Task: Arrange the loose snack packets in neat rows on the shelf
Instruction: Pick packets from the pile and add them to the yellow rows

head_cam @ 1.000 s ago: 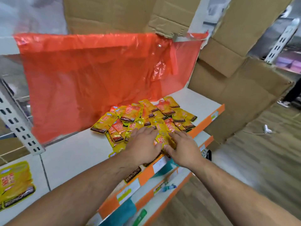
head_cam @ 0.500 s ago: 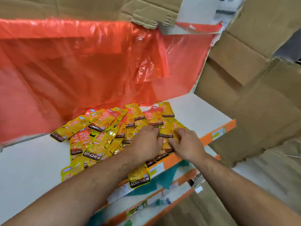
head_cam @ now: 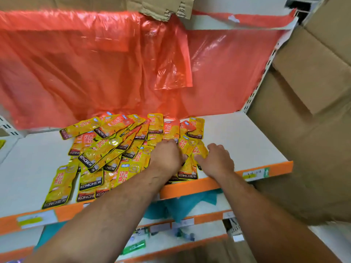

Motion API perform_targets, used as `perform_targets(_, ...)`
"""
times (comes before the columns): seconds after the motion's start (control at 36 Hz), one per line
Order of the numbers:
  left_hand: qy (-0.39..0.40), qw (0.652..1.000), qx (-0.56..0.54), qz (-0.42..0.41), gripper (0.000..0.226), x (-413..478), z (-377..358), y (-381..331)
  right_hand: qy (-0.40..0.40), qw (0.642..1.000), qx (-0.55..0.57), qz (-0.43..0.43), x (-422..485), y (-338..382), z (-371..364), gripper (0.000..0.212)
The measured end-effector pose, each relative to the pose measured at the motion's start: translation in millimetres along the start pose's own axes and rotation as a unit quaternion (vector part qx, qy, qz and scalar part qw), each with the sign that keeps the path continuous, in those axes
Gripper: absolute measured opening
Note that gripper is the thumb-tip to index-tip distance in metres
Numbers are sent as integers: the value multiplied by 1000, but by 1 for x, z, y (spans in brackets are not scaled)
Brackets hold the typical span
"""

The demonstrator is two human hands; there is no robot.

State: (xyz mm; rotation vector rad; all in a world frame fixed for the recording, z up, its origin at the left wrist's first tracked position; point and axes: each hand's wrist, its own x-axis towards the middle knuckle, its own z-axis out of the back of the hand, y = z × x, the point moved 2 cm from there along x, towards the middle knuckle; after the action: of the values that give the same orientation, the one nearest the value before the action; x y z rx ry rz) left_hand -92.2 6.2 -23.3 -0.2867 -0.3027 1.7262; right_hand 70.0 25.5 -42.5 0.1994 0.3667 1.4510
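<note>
Snack packets (head_cam: 114, 149): loose yellow heap on the white shelf (head_cam: 247, 141), left of centre, overlapping and fanned at many angles, some face-up, some upside-down. No straight row anywhere. A few at the back roughly upright side by side, not aligned. Front-left packet (head_cam: 58, 186) apart from the heap, lower end over the shelf's orange front strip (head_cam: 209, 185).

Progress, as judged: early. Sorting at the heap's right edge only; nearly all of the packets left to square up and line out.

Left hand (head_cam: 165, 158): palm-down on the heap's right side, fingertips bent and hidden among packets; pressing or grasping, cannot tell.
Right hand (head_cam: 218, 162): palm-down just beside, thumb against a packet's edge, fingers bent toward the shelf; pinch or mere touch, cannot tell.

Bare shelf right of the hands, likely space for rows.

Around: orange plastic sheet (head_cam: 95, 63) hanging behind, lower hem close to the back packets, possible snag. Cardboard boxes (head_cam: 313, 111) to the right, beyond the shelf end. Price label (head_cam: 254, 174) on the strip. Lower shelf (head_cam: 209, 205) beneath, teal plastic on it.
</note>
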Motion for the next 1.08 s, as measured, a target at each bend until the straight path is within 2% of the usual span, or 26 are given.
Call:
perform_targets(0.22,12,997,-40,65,52,4,0,-7,34,998,57,-14,10,-8,7,63)
perform_targets(0.36,6,999,-18,47,32,2,-2,-12,58,995,79,-17,13,-12,13,35)
perform_targets(0.44,2,999,-11,34,22,0,-4,-14,70,994,85,-11,14,-13,16,34)
perform_targets(0.53,1,999,-15,34,22,-3,-5,-16,77,993,92,1,14,-14,19,32)
perform_targets(0.58,4,998,-42,43,23,-3,-3,-16,79,991,105,5,15,-15,20,26)
perform_targets(0.69,27,980,-178,88,22,1,5,-11,72,981,179,-18,19,-21,21,26)
perform_targets(0.75,20,962,-242,123,19,2,8,-6,70,959,274,-34,19,-25,25,25)
perform_targets(0.86,3,934,-321,154,8,-7,20,2,116,854,501,-74,15,-25,35,14)
perform_targets(0.89,0,928,-338,158,16,-9,22,5,133,840,520,-77,15,-23,35,13)
perform_targets(0.97,5,906,-393,154,40,-15,26,14,154,855,494,-33,8,-4,31,15)
perform_targets(1.08,18,883,-439,163,40,-27,37,37,146,887,439,11,-12,31,24,24)
